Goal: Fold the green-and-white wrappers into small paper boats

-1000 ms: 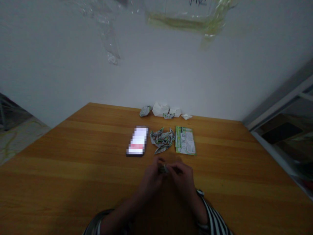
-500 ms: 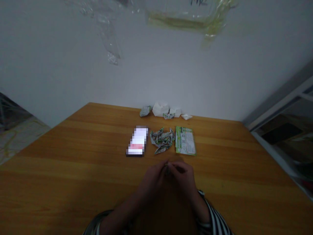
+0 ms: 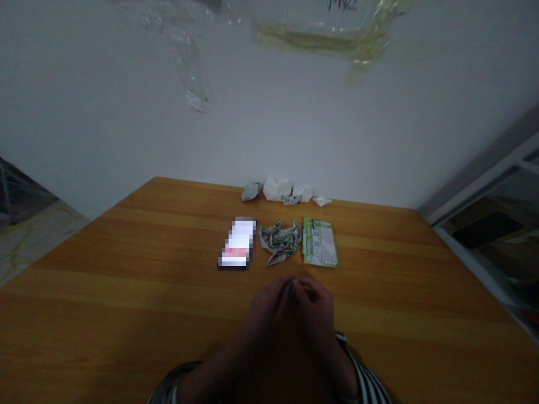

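Note:
My left hand [image 3: 269, 311] and my right hand [image 3: 315, 311] are pressed together over the wooden table [image 3: 126, 269] near its front edge. The fingers of both are curled and pinched against each other at the tips. Whatever lies between them is hidden now. Just beyond the fingertips lies a heap of folded printed paper pieces [image 3: 280, 241]. A stack of green printed paper [image 3: 320, 242] lies to the right of the heap, and a lit phone [image 3: 237, 243] lies to its left.
Several small folded white and green paper shapes [image 3: 282, 191] sit at the table's far edge against the white wall. A clear plastic bag [image 3: 320, 28] hangs on the wall above. A window frame [image 3: 484, 179] runs along the right.
A small folded paper piece showed between my fingertips a second ago. My hands have since closed together over it and drawn slightly toward me, so it no longer shows.

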`<move>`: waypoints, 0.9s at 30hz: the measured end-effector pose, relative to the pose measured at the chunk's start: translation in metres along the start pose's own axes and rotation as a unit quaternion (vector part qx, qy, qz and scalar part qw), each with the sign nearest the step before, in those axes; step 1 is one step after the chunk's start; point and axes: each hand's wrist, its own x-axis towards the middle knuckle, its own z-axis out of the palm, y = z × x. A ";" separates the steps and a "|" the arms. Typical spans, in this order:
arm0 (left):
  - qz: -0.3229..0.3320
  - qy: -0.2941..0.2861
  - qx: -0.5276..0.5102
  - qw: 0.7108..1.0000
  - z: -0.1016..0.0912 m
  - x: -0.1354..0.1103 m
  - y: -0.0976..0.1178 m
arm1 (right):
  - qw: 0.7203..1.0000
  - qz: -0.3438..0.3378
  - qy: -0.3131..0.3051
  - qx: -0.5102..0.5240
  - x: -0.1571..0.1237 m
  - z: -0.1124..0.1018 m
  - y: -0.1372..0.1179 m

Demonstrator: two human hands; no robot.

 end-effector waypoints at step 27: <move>-0.068 0.033 -0.367 0.927 0.005 0.004 0.008 | 0.991 -0.112 0.068 0.040 0.001 -0.006 -0.010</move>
